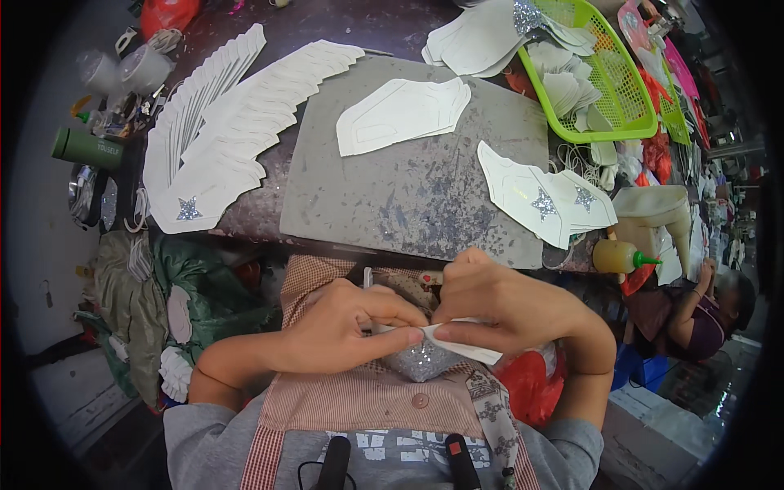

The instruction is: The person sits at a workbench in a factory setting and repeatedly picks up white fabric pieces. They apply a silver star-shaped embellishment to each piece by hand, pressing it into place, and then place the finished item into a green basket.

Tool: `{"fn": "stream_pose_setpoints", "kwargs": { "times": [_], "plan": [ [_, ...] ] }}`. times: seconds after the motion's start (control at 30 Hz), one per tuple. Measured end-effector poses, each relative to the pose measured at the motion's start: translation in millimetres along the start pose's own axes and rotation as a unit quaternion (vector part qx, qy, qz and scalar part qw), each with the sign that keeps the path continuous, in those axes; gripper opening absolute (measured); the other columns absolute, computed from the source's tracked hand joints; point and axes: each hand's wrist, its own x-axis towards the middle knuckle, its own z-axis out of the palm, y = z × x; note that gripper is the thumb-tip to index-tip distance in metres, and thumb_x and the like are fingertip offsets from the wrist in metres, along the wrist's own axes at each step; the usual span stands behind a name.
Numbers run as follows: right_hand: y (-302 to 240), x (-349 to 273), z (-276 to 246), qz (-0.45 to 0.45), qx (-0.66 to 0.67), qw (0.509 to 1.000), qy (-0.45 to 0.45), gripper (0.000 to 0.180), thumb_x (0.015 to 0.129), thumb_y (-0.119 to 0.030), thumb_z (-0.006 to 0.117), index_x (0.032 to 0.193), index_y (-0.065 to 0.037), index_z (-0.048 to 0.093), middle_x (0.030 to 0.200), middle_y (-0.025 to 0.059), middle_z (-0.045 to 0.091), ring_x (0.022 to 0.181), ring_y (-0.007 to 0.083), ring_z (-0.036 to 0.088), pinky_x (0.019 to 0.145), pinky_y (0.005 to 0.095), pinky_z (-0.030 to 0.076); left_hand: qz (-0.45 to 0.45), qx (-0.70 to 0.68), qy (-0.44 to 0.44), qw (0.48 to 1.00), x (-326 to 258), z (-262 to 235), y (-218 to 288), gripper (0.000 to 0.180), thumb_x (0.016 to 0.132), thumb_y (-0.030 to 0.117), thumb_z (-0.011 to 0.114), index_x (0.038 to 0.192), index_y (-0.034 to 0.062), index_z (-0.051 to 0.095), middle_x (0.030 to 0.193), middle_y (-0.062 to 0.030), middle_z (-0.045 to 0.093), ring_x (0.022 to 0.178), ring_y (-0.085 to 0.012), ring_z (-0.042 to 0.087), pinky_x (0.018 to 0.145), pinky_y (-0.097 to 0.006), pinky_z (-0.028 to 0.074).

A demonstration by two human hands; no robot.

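Close to my apron, a white shoe upper piece with a silver glitter part (420,362) is pinched between both hands. My left hand (339,327) is closed, its thumb and forefinger on the white edge at the left. From the other side, my right hand (510,306) grips the same edge, its thumb nearly touching the left one. A white strip of the piece sticks out below the right hand. On the table beyond, two white upper pieces (404,114) overlap on a worn grey board (327,196). Pieces with silver stars (523,192) lie at the board's right edge.
Fanned rows of white pieces (237,122) cover the table's left. A green basket (645,131) holds more pieces at the far right. Nearer are a yellowish bottle with a green nozzle (616,256) and, far left, a green flask (86,149). Another person (694,327) sits at right.
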Motion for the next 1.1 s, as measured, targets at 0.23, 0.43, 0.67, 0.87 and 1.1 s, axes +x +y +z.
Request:
{"fn": "stream_pose_setpoints", "kwargs": {
  "times": [0.23,0.43,0.67,0.87,1.1],
  "plan": [
    [-21,-27,-12,0.055,-0.153,0.87,0.466,0.039,0.089,-0.032,0.065,0.108,0.002,0.062,0.103,0.0138,0.062,0.104,0.0242,0.058,0.098,0.0421,0.041,0.045,-0.284,0.231,0.93,13,18,-27,0.019,0.089,0.002,0.063,0.106,-0.007,0.066,0.095,-0.0073,0.069,0.08,-0.0096,0.06,0.068,-0.022,0.049],
    [20,-8,96,0.095,0.415,0.775,0.466,0.052,0.082,-0.023,0.075,0.119,0.005,0.054,0.108,0.0086,0.063,0.097,0.0167,0.061,0.089,0.0297,0.047,-0.008,-0.357,0.232,0.905,8,32,-52,0.023,0.086,-0.003,0.064,0.108,-0.0088,0.064,0.102,-0.0139,0.067,0.091,-0.0119,0.062,0.082,-0.023,0.05],
    [11,-6,106,0.147,0.436,0.789,0.408,0.029,0.076,0.005,0.074,0.104,0.005,0.064,0.104,0.0068,0.064,0.096,0.0133,0.059,0.084,0.0271,0.045,-0.094,-0.334,0.12,0.93,-17,15,-50,0.037,0.087,0.0,0.065,0.118,-0.0031,0.044,0.1,-0.0101,0.067,0.093,-0.0104,0.061,0.084,-0.021,0.048],
    [13,-18,103,0.109,0.322,0.871,0.355,0.032,0.074,0.005,0.075,0.105,0.006,0.065,0.108,0.0097,0.062,0.1,0.0141,0.057,0.084,0.0268,0.044,-0.1,-0.294,0.117,0.943,-16,16,-42,0.052,0.089,0.006,0.065,0.129,-0.0057,0.034,0.114,-0.0191,0.065,0.103,-0.0135,0.061,0.087,-0.021,0.047],
    [0,-23,92,0.15,0.427,0.787,0.419,0.034,0.071,0.007,0.076,0.103,0.007,0.065,0.099,0.0093,0.066,0.09,0.0133,0.062,0.08,0.0264,0.049,-0.133,-0.601,0.059,0.786,-13,14,-62,0.046,0.095,0.008,0.056,0.132,-0.0047,0.033,0.133,-0.0253,0.05,0.118,-0.0279,0.055,0.098,-0.035,0.048]
  ]
}}
